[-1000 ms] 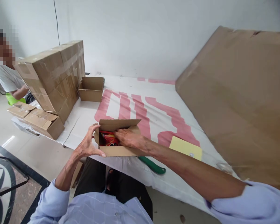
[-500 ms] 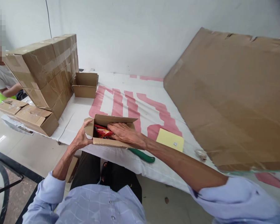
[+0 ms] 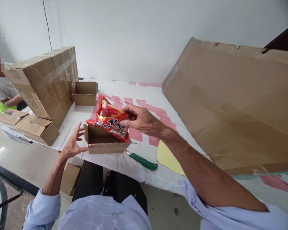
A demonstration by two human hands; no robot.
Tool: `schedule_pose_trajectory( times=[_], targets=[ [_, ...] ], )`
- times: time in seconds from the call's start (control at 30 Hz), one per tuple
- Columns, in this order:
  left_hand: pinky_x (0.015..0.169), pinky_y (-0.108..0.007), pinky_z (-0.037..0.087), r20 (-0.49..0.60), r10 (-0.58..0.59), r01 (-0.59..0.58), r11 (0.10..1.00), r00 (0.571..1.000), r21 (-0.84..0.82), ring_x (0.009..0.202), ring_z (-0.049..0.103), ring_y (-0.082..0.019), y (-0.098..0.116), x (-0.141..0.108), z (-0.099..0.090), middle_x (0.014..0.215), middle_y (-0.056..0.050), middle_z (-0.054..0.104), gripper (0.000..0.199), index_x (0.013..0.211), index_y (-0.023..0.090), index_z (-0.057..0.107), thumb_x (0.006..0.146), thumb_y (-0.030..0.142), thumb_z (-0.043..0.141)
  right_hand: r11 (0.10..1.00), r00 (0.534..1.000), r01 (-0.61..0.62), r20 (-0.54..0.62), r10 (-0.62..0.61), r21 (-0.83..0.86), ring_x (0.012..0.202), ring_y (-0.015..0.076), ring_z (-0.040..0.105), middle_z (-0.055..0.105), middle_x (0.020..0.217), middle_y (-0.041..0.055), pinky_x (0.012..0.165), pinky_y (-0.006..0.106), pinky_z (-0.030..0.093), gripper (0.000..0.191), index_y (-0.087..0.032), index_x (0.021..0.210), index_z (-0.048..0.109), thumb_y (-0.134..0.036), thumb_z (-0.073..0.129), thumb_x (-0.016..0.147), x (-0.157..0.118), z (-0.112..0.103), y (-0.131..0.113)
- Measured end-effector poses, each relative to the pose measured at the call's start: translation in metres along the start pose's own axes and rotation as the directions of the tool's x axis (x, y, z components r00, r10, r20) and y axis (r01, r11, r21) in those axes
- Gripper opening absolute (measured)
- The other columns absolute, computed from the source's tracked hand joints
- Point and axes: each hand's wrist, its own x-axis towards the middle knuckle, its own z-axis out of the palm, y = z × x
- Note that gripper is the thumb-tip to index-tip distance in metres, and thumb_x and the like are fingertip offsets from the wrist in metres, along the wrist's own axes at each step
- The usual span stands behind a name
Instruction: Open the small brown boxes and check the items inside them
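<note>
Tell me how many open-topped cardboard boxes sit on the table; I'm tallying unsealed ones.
2: one open box at the near edge beside the left hand, another farther back by the taped stack. Others may be hidden.

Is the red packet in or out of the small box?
Out: the right hand holds the red packet above the open small box, whose inside looks bare.

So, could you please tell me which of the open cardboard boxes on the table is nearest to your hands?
The near open box at the table edge, under the red snack packet; your left hand touches its side. The other open box sits farther back.
</note>
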Motion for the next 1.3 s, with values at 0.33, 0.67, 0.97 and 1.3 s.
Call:
schedule_pose_trajectory(
  times=[0.33,0.67,0.97,1.3],
  targets=[
    [0.096,-0.043,0.065,-0.16,0.042,-0.092,0.942,0.986,-0.323,0.115,0.079,-0.032,0.085,0.032,-0.011,0.138,-0.016,0.077,0.093,0.154,0.025,0.06,0.074,0.054,0.097,0.981,0.996,0.076,0.023,-0.081,0.179,0.08,0.0173,0.064,0.07,0.091,0.0013,0.07,0.032,0.055,0.028,-0.021,0.094,0.066,-0.034,0.084,0.076,0.011,0.02,-0.026],
    [0.075,-0.035,0.067,-0.24,-0.006,-0.112,0.873,0.971,-0.475,0.084,0.082,-0.026,0.109,0.077,-0.005,0.097,-0.006,0.084,0.076,0.118,0.019,0.07,0.056,0.04,0.108,0.947,0.989,-0.008,0.143,-0.039,0.32,0.1,0.0239,0.075,0.078,0.116,0.0103,0.081,0.037,0.066,0.061,-0.018,0.124,0.075,-0.052,0.093,0.077,0.023,0.008,-0.021],
    [0.067,-0.034,0.068,-0.204,0.043,-0.152,0.816,0.978,-0.557,0.077,0.079,-0.022,0.12,0.107,0.003,0.096,-0.006,0.082,0.074,0.115,0.017,0.071,0.064,0.06,0.101,0.825,0.996,-0.08,0.007,0.092,0.56,0.082,0.0226,0.076,0.082,0.098,0.005,0.071,0.035,0.065,0.06,-0.019,0.106,0.082,-0.059,0.1,0.065,0.029,0.021,-0.007],
    [0.066,-0.033,0.063,-0.346,0.017,-0.224,0.793,0.938,-0.567,0.071,0.075,-0.02,0.118,0.133,0.005,0.087,-0.004,0.083,0.064,0.103,0.016,0.08,0.057,0.054,0.105,0.633,0.99,-0.105,0.019,0.141,0.767,0.089,0.0233,0.079,0.084,0.109,0.0075,0.078,0.035,0.068,0.064,-0.022,0.11,0.079,-0.06,0.102,0.064,0.03,0.04,0.032]
  ],
)
